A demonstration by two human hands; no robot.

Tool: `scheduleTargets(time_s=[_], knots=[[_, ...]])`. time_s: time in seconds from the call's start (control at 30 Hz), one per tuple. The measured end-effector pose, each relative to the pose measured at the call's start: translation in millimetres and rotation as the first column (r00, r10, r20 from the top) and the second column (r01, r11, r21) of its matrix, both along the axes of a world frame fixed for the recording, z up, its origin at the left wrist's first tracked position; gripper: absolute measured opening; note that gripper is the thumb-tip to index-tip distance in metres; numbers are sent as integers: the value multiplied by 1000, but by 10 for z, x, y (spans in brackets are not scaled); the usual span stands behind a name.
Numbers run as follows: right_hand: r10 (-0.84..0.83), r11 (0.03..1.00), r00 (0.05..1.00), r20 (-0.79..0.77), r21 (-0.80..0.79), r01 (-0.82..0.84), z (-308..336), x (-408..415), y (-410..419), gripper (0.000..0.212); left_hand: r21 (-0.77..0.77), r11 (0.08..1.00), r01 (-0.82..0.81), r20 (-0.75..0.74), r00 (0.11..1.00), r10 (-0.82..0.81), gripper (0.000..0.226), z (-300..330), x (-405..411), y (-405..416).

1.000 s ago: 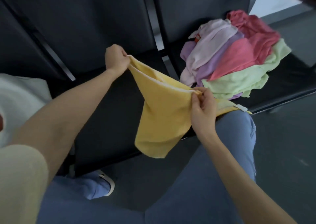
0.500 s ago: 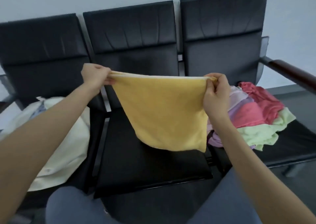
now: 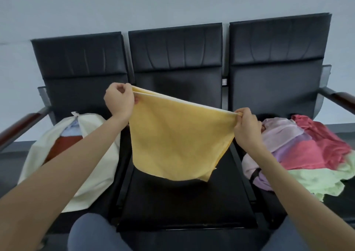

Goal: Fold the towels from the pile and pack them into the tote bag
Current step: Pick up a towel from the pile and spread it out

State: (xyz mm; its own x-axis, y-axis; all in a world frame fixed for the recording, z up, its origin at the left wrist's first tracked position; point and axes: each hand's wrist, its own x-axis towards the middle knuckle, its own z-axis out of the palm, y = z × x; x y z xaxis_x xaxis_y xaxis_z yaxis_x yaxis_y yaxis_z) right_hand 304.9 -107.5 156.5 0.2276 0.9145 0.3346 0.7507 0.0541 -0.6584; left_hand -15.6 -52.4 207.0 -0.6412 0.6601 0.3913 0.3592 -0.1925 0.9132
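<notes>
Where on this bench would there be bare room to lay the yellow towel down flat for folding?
The middle seat is bare, bordered by the tote bag on the left seat and the towel pile on the right seat. Both outer seats are crowded. The yellow towel hangs from the left hand and right hand.

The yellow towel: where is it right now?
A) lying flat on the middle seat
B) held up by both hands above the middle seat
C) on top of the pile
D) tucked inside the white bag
B: the left hand and right hand each pinch a top corner of the yellow towel, which hangs above the middle seat.
</notes>
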Motion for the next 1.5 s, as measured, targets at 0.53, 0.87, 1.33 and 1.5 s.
scheduleTargets(time_s=[0.53,0.87,1.33,1.5], knots=[[77,944,993,-93,327,-42,173,170,844,27,-148,970,194,-83,975,-208,27,-251,-46,481],[245,967,969,-12,-73,-246,-1804,187,-438,20,-750,521,407,106,852,-513,30,-2308,-515,-686],[251,887,927,-278,-318,-335,-2101,258,-987,20,-914,404,-32,-406,68,-911,41,-2451,58,-1429],[221,870,885,-409,-327,-368,-2068,316,-926,19,-850,407,335,-392,113,-913,50,-2506,974,-1380]])
